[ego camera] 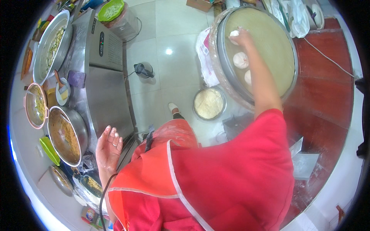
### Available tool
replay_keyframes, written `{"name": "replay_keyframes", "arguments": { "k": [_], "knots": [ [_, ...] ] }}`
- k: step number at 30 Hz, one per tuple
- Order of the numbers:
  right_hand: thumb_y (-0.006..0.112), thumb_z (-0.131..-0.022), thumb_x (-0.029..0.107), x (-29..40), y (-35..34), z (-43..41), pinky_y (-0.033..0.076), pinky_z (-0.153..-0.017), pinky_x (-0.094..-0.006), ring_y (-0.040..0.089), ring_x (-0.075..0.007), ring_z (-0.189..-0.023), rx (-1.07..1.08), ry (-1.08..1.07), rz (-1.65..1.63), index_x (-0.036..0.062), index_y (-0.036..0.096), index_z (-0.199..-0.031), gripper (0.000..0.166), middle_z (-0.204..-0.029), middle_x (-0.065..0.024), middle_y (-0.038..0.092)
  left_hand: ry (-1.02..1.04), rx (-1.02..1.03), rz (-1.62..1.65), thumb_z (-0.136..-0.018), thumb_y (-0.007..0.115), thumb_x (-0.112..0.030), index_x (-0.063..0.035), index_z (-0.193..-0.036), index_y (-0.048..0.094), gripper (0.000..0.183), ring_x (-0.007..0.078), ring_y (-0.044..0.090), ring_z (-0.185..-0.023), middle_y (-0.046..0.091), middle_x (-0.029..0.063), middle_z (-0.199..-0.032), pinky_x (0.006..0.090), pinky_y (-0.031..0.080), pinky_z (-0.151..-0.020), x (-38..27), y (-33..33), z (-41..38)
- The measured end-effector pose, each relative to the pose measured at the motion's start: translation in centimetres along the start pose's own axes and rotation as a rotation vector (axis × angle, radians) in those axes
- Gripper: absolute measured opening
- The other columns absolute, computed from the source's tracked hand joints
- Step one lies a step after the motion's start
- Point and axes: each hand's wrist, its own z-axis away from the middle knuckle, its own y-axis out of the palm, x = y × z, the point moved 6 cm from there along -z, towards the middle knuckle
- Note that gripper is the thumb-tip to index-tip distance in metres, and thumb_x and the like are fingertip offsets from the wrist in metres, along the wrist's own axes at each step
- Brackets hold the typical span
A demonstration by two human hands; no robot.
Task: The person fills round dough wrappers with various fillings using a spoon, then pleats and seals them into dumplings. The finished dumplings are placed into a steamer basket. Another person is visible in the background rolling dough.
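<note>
My right hand [244,39] reaches over a large round steamer tray [268,43] lined with a pale cloth. Its fingers are at a white dough bun [234,34] near the tray's left side; whether they still grip it cannot be told. Two more filled buns lie below it in a row, one [240,60] in full view and one [248,77] partly behind my forearm. My left hand [109,147] is held palm up with flour on its fingers, holding nothing, beside the steel counter.
Left, the steel counter [99,106] bears a metal bowl of brown filling [69,138], a large basin of chopped filling [53,52] and a brush [61,86]. On the floor stand an electric kettle [143,70] and a bowl of dough [209,104]. A cable runs by my left arm.
</note>
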Motion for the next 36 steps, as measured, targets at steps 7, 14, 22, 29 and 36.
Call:
{"name": "replay_keyframes", "arguments": {
  "k": [7, 14, 22, 29, 36],
  "knots": [
    [0.070, -0.071, 0.025, 3.2, 1.7, 0.2, 0.046, -0.088, -0.0410, 0.058, -0.0338, -0.100, -0.154, -0.508, -0.194, 0.0055, 0.059, -0.113, 0.047, -0.106, -0.0227, 0.061, 0.064, -0.137, 0.080, -0.093, 0.047, -0.016, -0.0006, -0.118, 0.054, 0.030, 0.0215, 0.059, -0.096, 0.061, 0.0128, -0.110, 0.0369, 0.049, -0.088, -0.5, -3.0, 1.6],
    [0.067, -0.076, 0.016, -0.9, -3.0, 1.3, 0.041, -0.094, -0.0384, 0.055, -0.0312, -0.107, -0.195, -0.435, 0.023, 0.0049, 0.057, -0.119, 0.045, -0.112, -0.0173, 0.060, 0.048, -0.067, 0.045, -0.094, 0.048, -0.022, -0.0040, -0.112, 0.056, 0.027, 0.0197, 0.061, -0.094, 0.063, 0.0101, -0.104, 0.0344, 0.050, -0.085, -0.7, -3.1, 2.1],
    [0.062, -0.078, 0.009, 32.0, -8.8, 11.9, 0.045, -0.077, -0.0322, 0.058, -0.0239, -0.084, -0.172, -0.876, -0.430, 0.0011, 0.064, -0.086, 0.011, -0.089, -0.0106, 0.060, 0.133, -0.142, 0.237, -0.094, 0.047, -0.023, -0.0054, -0.112, 0.055, 0.026, 0.0205, 0.061, -0.095, 0.062, 0.0087, -0.105, 0.0351, 0.049, -0.087, -0.3, -10.9, 7.2],
    [0.062, -0.077, 0.006, 64.1, -8.2, 31.9, 0.043, -0.066, -0.0269, 0.054, -0.0163, -0.071, 0.323, -1.259, -0.759, 0.0007, 0.063, -0.080, 0.006, -0.075, -0.0069, 0.053, 0.369, -0.163, 0.329, -0.093, 0.048, -0.018, -0.0022, -0.116, 0.053, 0.028, 0.0216, 0.061, -0.096, 0.060, 0.0121, -0.110, 0.0350, 0.049, -0.088, -4.4, -19.0, 15.0],
    [0.064, -0.075, 0.010, 88.4, -4.8, 48.7, 0.045, -0.065, -0.0276, 0.057, -0.0167, -0.070, 0.438, -1.577, -0.691, -0.0012, 0.065, -0.082, 0.013, -0.074, -0.0092, 0.059, 0.624, -0.293, 0.411, -0.091, 0.049, -0.013, 0.0000, -0.116, 0.052, 0.028, 0.0230, 0.061, -0.096, 0.058, 0.0151, -0.111, 0.0359, 0.049, -0.088, -8.6, -28.3, 23.9]
  ]
}}
